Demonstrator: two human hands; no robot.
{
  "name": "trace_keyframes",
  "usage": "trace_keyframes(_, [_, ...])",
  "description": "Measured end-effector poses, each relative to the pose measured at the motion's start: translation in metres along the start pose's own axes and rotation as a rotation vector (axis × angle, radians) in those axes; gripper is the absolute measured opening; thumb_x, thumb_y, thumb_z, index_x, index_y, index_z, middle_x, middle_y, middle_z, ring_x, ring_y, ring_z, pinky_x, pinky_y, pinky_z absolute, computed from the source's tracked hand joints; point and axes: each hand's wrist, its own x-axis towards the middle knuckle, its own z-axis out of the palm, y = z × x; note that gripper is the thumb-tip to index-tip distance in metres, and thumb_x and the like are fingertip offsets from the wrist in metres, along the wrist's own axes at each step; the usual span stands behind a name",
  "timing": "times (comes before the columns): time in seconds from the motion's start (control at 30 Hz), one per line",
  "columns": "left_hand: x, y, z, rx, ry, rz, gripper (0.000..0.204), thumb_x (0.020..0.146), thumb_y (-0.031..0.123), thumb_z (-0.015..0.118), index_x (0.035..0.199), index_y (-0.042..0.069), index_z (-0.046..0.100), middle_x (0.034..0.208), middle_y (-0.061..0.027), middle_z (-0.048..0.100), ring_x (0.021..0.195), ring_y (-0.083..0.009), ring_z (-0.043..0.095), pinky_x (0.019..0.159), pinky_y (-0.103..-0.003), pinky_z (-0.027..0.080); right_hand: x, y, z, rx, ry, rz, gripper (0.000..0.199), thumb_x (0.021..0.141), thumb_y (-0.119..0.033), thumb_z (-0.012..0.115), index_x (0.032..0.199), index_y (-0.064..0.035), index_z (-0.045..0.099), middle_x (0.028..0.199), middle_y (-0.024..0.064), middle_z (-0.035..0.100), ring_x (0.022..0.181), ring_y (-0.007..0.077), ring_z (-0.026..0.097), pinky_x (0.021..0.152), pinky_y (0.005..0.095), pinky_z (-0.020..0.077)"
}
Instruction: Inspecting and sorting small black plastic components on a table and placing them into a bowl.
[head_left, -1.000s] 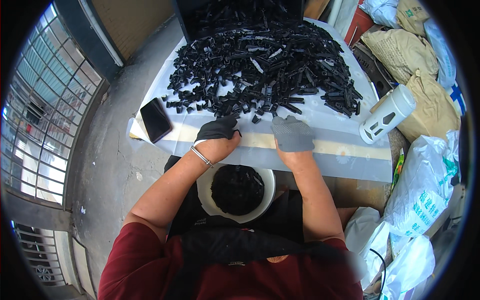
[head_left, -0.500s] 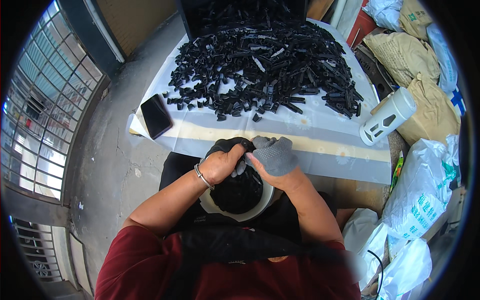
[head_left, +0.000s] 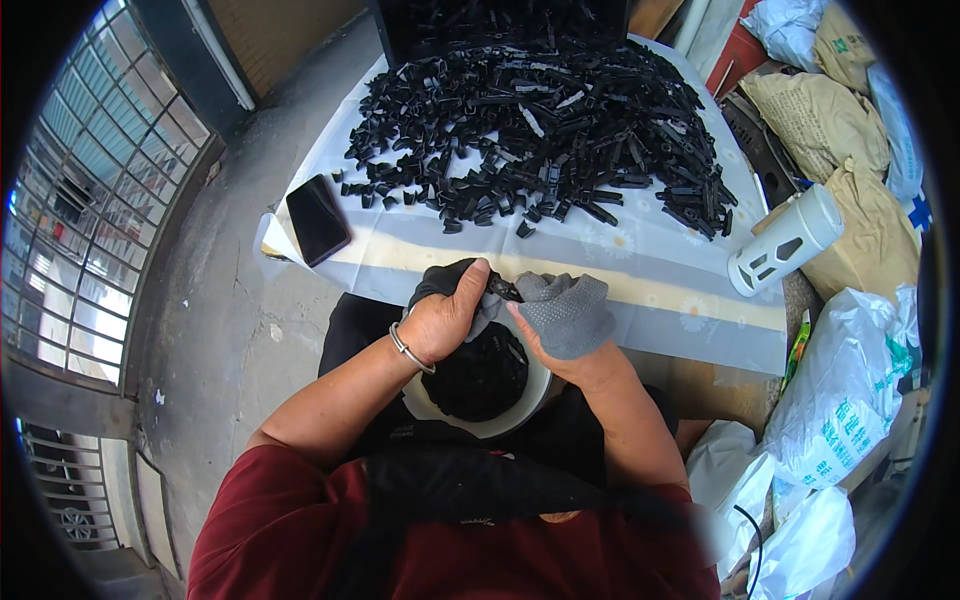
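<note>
Both my hands wear grey gloves that leave the thumbs bare, and they meet above a pale bowl (head_left: 487,432) on my lap. Between them is a small black plastic part (head_left: 503,289). My left hand (head_left: 447,308), with a bracelet at the wrist, is closed on one end of it. My right hand (head_left: 563,313) pinches the other end with thumb and fingers. Black parts (head_left: 478,378) fill the bowl beneath. On the table ahead, a wide heap of black plastic parts (head_left: 560,130) is spread out, short clips at the left and longer strips at the right.
A dark phone (head_left: 318,220) lies at the table's left edge. Toward the right edge of the cloth-covered table (head_left: 690,318) is a white tumbler (head_left: 787,240). Stuffed sacks (head_left: 845,390) crowd the right side. A barred gate (head_left: 100,200) stands at the left beyond the concrete floor.
My hands have drawn slightly apart, so the black part between them shows more. The whole view has shifted a little.
</note>
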Motion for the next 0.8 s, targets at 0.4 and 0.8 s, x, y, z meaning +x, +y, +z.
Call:
trace_keyframes(0.4, [-0.002, 0.008, -0.019, 0.584, 0.038, 0.267, 0.028, 0.089, 0.017, 0.042, 0.07, 0.002, 0.057, 0.064, -0.0188, 0.057, 0.061, -0.0375, 0.055, 0.056, -0.042, 0.043, 0.014, 0.012, 0.009, 0.179, -0.05, 0.027, 0.025, 0.082, -0.03, 0.054, 0.078, -0.0059, 0.057, 0.074, 0.0135, 0.058, 0.069, 0.034, 0.056, 0.062, 0.0425, 0.0435])
trace_keyframes(0.8, [0.039, -0.009, -0.007, 0.924, 0.03, 0.489, 0.025, 0.082, 0.025, 0.055, 0.094, 0.003, 0.059, 0.081, -0.0147, 0.06, 0.069, -0.0316, 0.059, 0.063, -0.039, 0.048, 0.049, 0.079, 0.034, -0.334, -0.233, 0.349, 0.024, 0.079, -0.02, 0.054, 0.1, -0.0099, 0.057, 0.092, 0.0144, 0.06, 0.085, 0.0323, 0.058, 0.071, 0.0452, 0.0454])
